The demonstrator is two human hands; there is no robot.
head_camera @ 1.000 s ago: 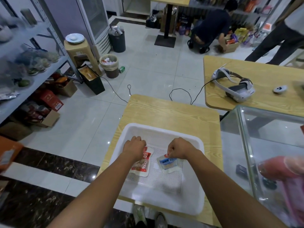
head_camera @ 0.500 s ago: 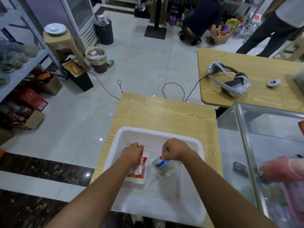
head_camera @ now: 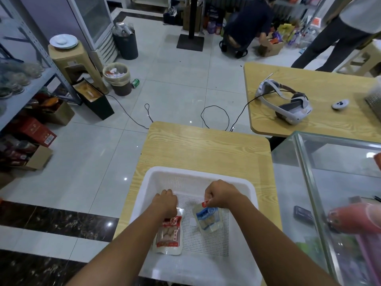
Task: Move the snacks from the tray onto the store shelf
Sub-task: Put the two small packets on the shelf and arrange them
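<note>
Snacks, two packets, both over the white tray point(head_camera: 144, 183) on our wooden table point(head_camera: 206, 147). Our left hand point(head_camera: 166, 200) has its fingers curled on the top edge of the red packet point(head_camera: 169, 234). Our right hand point(head_camera: 221, 193) pinches the top corner of the blue packet point(head_camera: 208, 218), which is tilted. The packets are side by side, not touching; we cannot tell if either is clear of the mesh. The store shelf point(head_camera: 26, 87) stands well off to our left.

Wood-grain tabletop point(head_camera: 206, 147): white perforated tray point(head_camera: 195, 172) sits on its near end, square to the edges. Second tabletop point(head_camera: 329, 129), to the right: white headset point(head_camera: 288, 108) and small white controller point(head_camera: 340, 104), apart.
</note>
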